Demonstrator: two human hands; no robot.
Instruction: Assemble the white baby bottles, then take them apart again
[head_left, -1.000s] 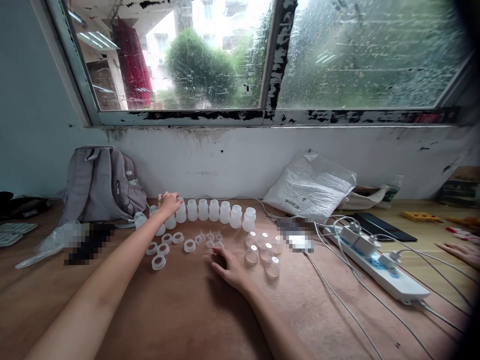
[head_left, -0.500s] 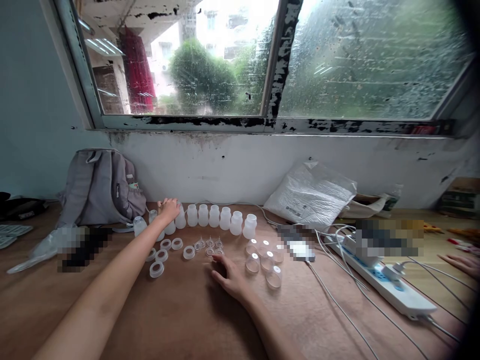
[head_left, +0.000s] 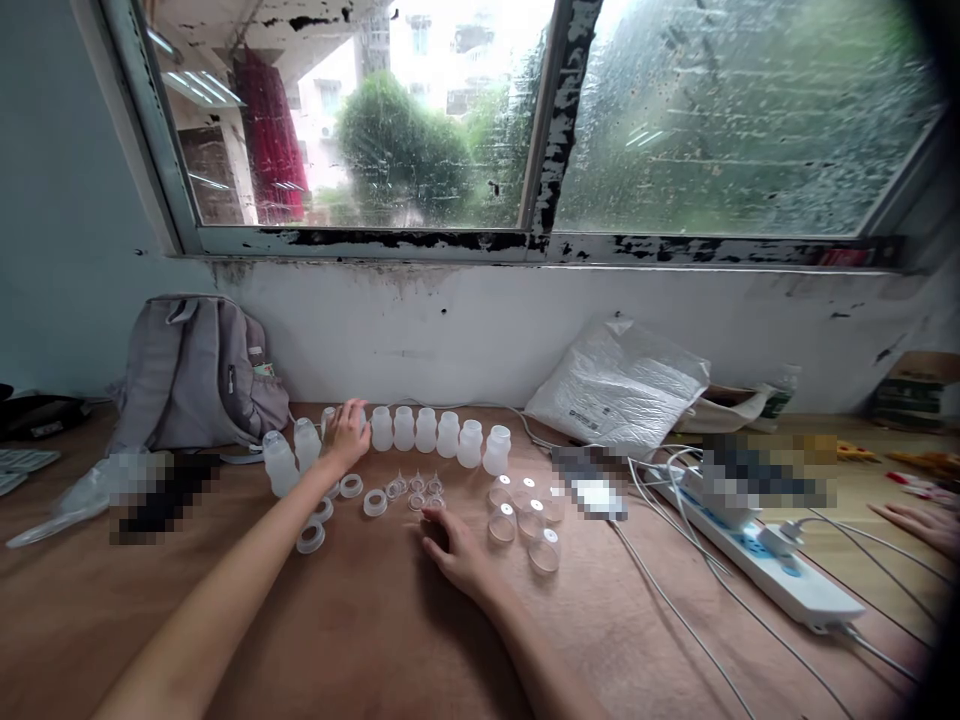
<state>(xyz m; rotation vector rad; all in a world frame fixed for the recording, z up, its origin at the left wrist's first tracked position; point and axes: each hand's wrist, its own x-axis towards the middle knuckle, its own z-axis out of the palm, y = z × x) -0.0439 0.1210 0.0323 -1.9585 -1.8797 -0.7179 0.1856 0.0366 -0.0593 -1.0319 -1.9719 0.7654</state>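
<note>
From the head view, I see the person's left hand (head_left: 347, 436) reaching into a curved row of frosted white, narrow-waisted plastic bottles (head_left: 426, 432) standing upright along the back of the brown wooden table (head_left: 360, 630). The palm faces down and the fingers are somewhat spread over the bottles there – whether they grip one or only touch it, I cannot tell, since the hand covers the spot. The left forearm stretches long from the lower left corner, slanting forward and inward, and hides part of a group of white translucent plastic rings (head_left: 375, 512).

The right hand (head_left: 456, 552) is half open and holds nothing that I can see, thumb apart from the loosely bent fingers. It sits low over the table, its fingertips right at a cluster of small clear pointed teats (head_left: 435, 488) – I can't make out if they touch. Its forearm comes in from the lower right, angled forward and to the left. Just right of this hand stand clear round domed caps with white discs on top (head_left: 544, 556). Near the right edge, another person's hand (head_left: 919, 522) lies beyond the long white power strip (head_left: 802, 590).
</note>
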